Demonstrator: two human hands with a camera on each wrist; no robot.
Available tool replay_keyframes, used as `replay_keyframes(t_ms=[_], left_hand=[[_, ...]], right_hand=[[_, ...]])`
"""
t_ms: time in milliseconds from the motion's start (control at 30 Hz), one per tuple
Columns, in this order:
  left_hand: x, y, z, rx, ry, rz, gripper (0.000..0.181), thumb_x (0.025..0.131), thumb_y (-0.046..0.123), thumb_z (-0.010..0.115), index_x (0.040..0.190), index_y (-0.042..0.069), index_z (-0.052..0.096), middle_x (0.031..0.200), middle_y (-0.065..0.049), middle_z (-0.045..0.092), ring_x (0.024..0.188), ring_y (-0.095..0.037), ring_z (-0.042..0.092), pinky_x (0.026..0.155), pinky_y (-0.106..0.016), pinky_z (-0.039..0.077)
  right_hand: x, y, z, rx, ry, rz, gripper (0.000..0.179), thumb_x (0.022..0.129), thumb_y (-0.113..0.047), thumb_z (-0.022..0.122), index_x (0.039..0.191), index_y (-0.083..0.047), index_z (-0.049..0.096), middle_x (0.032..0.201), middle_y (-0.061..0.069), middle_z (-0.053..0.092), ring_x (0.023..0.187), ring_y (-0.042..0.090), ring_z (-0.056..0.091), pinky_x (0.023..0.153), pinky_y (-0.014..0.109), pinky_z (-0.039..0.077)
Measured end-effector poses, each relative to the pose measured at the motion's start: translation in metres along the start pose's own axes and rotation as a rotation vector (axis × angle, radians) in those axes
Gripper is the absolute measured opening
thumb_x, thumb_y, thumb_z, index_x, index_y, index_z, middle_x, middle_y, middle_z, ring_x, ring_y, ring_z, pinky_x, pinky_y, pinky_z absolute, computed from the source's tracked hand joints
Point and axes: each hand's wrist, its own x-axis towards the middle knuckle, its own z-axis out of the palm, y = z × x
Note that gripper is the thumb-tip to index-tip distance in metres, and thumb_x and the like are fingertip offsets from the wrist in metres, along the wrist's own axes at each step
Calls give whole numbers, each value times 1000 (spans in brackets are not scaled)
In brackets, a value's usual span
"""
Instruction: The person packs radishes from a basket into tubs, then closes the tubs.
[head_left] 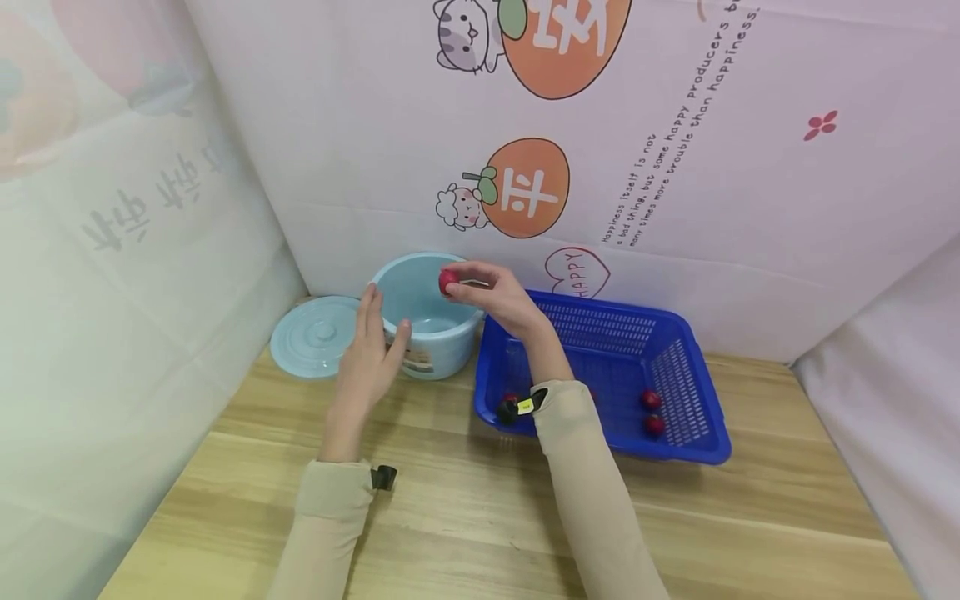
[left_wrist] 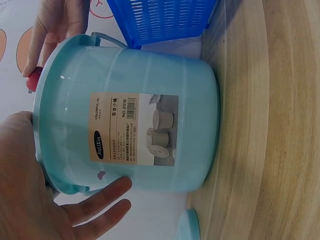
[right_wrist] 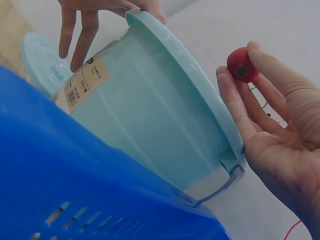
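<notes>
My right hand (head_left: 512, 303) pinches a small round red fruit (head_left: 447, 282) between thumb and fingertips, above the mouth of a light blue bucket (head_left: 448, 354). In the right wrist view the red fruit (right_wrist: 242, 65) shows a dark green stem end. Fingers spread and fairly straight, my left hand (head_left: 367, 357) is at the bucket's left side by the rim. The left wrist view shows the bucket's label (left_wrist: 132, 129) and that hand close to the rim. To the right, a blue basket (head_left: 637, 446) holds several red fruits (head_left: 651, 400), partly hidden by my right forearm.
A round light blue lid (head_left: 313, 337) lies on the wooden table (head_left: 450, 517), left of the bucket. The bucket's handle (right_wrist: 220, 187) hangs at its basket side. Printed white cloth (head_left: 360, 150) stands behind and at both sides.
</notes>
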Motion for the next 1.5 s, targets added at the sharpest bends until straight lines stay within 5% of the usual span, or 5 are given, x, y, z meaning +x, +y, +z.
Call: replay_keyframes(t_ms=[333, 667, 1100, 1500], left_hand=[[-2, 3, 1, -3, 12, 8, 80, 111, 61, 34, 170, 8, 18, 178, 3, 5, 117, -50, 63, 84, -64, 54], [0, 3, 1, 3, 21, 28, 79, 111, 59, 34, 168, 6, 20, 178, -1, 7, 104, -47, 68, 74, -59, 56], [1, 3, 0, 7, 27, 33, 80, 111, 59, 34, 168, 5, 19, 178, -1, 7, 109, -46, 67, 72, -57, 56], [0, 3, -1, 10, 28, 33, 80, 111, 58, 35, 168, 4, 20, 178, -2, 8, 114, -48, 65, 76, -61, 56]], right_hand=[[3, -1, -5, -135, -45, 37, 39, 97, -17, 79, 134, -10, 72, 130, 11, 71, 120, 29, 67, 108, 48, 51], [12, -12, -2, -414, -177, 32, 40, 96, -20, 81, 134, -9, 73, 128, 7, 71, 121, 25, 65, 106, 40, 52], [26, -29, 10, -726, -380, 39, 34, 95, -16, 82, 126, -5, 76, 119, 6, 75, 115, 19, 67, 99, 31, 55], [28, -29, 13, -769, -402, 28, 33, 95, -13, 81, 125, -3, 75, 120, 10, 75, 115, 21, 69, 97, 30, 56]])
